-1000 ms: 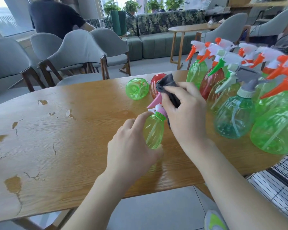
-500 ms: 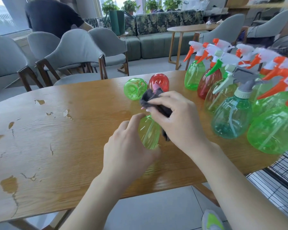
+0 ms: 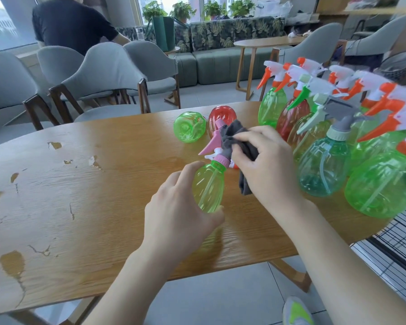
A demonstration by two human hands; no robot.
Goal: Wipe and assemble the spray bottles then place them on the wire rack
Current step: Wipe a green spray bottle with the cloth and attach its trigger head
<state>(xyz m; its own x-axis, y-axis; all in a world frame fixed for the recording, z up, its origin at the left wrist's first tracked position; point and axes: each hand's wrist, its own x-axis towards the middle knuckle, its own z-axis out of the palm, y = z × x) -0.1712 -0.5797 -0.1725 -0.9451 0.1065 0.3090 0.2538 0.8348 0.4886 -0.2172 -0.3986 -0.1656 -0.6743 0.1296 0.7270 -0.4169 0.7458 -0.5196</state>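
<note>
Now, at a worn wooden table (image 3: 85, 207), we wipe the trigger head (image 3: 215, 146) of a small green spray bottle (image 3: 209, 188). Half a second ago our right hand (image 3: 267, 165) and its grey cloth (image 3: 240, 146) covered the pink nozzle; the cloth has since slid off toward 3 o'clock, and the nozzle shows again, as it did a second ago. We judge that one pass over the head is done and the wiping of this bottle is near its end, with the wire rack (image 3: 399, 240), glimpsed beyond the table edge at 4 o'clock, yet to receive it.

Our left hand (image 3: 181, 214) curls round the bottle's lower body, thumb and fingers clamped on it, holding it just above the tabletop near the centre of view. Our right hand pinches the bunched cloth against the back of the head.

The bottle's long axis runs from base at 6 o'clock to cap at 12, tilted slightly toward 1; the nozzle points to 10 o'clock.

At 12 o'clock two capless bottles, one green (image 3: 189, 126) and one red (image 3: 222, 118), lie on their sides. Assembled bottles (image 3: 324, 170) crowd the table from 1 to 3 o'clock. A person in a dark shirt (image 3: 68, 24) stands behind grey chairs (image 3: 108, 73) at 11.
</note>
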